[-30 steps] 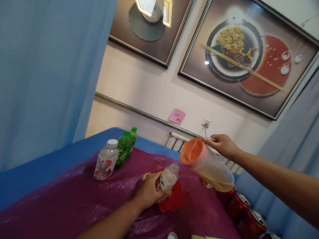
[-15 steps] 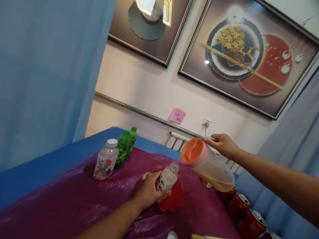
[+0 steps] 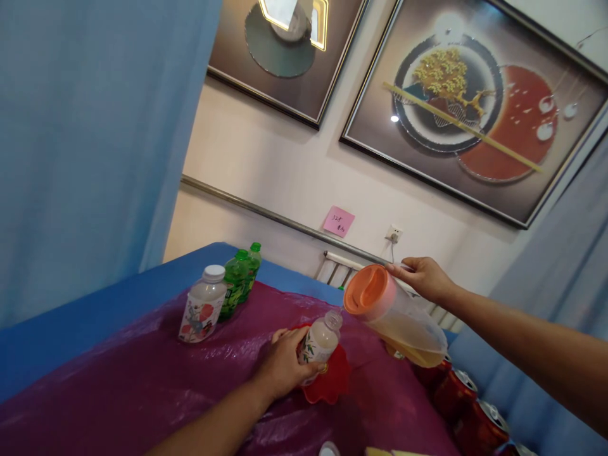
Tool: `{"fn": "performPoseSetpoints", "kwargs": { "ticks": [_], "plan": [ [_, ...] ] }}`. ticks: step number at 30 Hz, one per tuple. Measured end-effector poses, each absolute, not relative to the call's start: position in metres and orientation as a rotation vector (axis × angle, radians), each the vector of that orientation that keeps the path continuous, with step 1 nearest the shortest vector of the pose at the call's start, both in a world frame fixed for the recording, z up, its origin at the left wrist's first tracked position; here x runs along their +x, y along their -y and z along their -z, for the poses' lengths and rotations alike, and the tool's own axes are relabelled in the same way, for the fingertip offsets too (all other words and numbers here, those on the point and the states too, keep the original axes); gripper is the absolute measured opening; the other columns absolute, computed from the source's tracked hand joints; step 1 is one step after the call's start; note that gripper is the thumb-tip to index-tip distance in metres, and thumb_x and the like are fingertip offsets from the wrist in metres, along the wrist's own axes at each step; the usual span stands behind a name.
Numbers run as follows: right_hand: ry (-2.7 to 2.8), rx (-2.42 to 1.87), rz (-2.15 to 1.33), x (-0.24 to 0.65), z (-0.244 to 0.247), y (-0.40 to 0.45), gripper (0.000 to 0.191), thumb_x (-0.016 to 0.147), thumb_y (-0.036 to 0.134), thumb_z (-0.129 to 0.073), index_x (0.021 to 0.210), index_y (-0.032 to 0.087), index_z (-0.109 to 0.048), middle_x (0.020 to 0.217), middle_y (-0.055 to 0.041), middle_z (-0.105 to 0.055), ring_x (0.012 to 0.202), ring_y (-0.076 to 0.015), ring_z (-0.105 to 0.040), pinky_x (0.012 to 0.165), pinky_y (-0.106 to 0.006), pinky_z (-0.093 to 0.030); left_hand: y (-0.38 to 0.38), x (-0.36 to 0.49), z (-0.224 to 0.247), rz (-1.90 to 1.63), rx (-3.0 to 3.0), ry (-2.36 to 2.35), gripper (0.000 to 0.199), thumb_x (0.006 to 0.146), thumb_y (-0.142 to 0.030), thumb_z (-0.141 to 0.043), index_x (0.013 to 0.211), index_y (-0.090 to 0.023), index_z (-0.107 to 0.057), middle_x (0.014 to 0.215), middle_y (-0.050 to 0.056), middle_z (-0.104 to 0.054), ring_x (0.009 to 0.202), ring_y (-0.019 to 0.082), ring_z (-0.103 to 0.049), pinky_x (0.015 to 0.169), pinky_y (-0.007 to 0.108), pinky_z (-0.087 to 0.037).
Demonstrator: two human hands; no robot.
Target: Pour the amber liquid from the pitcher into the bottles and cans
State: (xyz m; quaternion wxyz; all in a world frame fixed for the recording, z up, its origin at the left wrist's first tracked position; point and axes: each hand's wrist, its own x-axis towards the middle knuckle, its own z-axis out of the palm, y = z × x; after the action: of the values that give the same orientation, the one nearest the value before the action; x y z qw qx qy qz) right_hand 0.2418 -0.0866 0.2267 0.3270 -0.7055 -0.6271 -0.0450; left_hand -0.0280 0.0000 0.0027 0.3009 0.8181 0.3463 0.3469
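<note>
My left hand (image 3: 285, 361) is wrapped round a small clear bottle (image 3: 319, 343) with a leafy label and no cap. The bottle leans slightly right over a red scalloped coaster (image 3: 332, 380). By its handle, my right hand (image 3: 425, 277) grips a translucent pitcher (image 3: 403, 335) with an orange lid (image 3: 367, 290). The pitcher is tipped far over to the left, its lid close to the bottle's mouth, with yellowish liquid inside. A pouring stream is too faint to make out for certain.
A white-capped bottle (image 3: 203, 305) and two green bottles (image 3: 235, 282) stand at the left on the purple cover (image 3: 142, 386). Several red cans (image 3: 481, 427) line the right edge. A white cap (image 3: 329, 449) lies at the front. Blue curtains (image 3: 95, 139) hang at both sides.
Almost nothing differs. Both hands, the bottle and the tipped pitcher keep nearly the same places.
</note>
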Motion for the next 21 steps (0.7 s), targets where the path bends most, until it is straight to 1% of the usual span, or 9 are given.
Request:
{"fn": "performPoseSetpoints", "kwargs": {
  "ticks": [4,9,13,16,21],
  "plan": [
    [1.651,-1.859,0.111,0.2413,-0.2277,0.087,0.07,0.07,0.086,-0.06,0.053,0.024,-0.032,0.049,0.0066,-0.028,0.048,-0.0088,-0.026,0.045,-0.026,-0.02,0.0001,-0.0276,-0.0033,-0.909,2.16,-0.927,0.064,0.063,-0.037,-0.086,0.123,-0.027,-0.068,0.123,0.004,-0.074,0.116,0.031,-0.061,0.109,0.042,-0.037],
    [1.641,-1.875,0.121,0.2396,-0.2271,0.0872,0.069,0.07,0.085,-0.06,0.053,0.024,-0.032,0.049,0.0068,-0.027,0.048,-0.0086,-0.025,0.044,-0.026,-0.019,0.0008,-0.0278,-0.0052,-0.902,2.169,-0.931,0.064,0.062,-0.037,-0.086,0.122,-0.028,-0.068,0.119,0.003,-0.075,0.113,0.03,-0.063,0.108,0.041,-0.038],
    [1.646,-1.882,0.116,0.2392,-0.2268,0.0868,0.069,0.07,0.085,-0.06,0.054,0.024,-0.032,0.05,0.0068,-0.027,0.048,-0.0087,-0.025,0.045,-0.026,-0.019,0.0002,-0.0279,-0.0035,-0.918,2.171,-0.928,0.066,0.062,-0.039,-0.087,0.124,-0.028,-0.067,0.12,0.003,-0.075,0.115,0.031,-0.061,0.108,0.042,-0.037],
    [1.649,-1.879,0.124,0.2383,-0.2269,0.0867,0.069,0.071,0.084,-0.06,0.053,0.024,-0.031,0.049,0.0068,-0.026,0.048,-0.0086,-0.025,0.044,-0.026,-0.019,0.0002,-0.0277,-0.003,-0.913,2.184,-0.929,0.063,0.063,-0.038,-0.087,0.122,-0.029,-0.068,0.12,0.003,-0.075,0.115,0.03,-0.062,0.109,0.042,-0.036],
    [1.639,-1.869,0.13,0.2362,-0.227,0.0871,0.069,0.07,0.084,-0.061,0.053,0.024,-0.031,0.049,0.0067,-0.026,0.047,-0.0086,-0.025,0.044,-0.025,-0.019,0.0009,-0.028,-0.0037,-0.909,2.187,-0.928,0.065,0.063,-0.038,-0.086,0.124,-0.03,-0.067,0.119,0.002,-0.075,0.112,0.029,-0.063,0.109,0.041,-0.036]
  ]
}}
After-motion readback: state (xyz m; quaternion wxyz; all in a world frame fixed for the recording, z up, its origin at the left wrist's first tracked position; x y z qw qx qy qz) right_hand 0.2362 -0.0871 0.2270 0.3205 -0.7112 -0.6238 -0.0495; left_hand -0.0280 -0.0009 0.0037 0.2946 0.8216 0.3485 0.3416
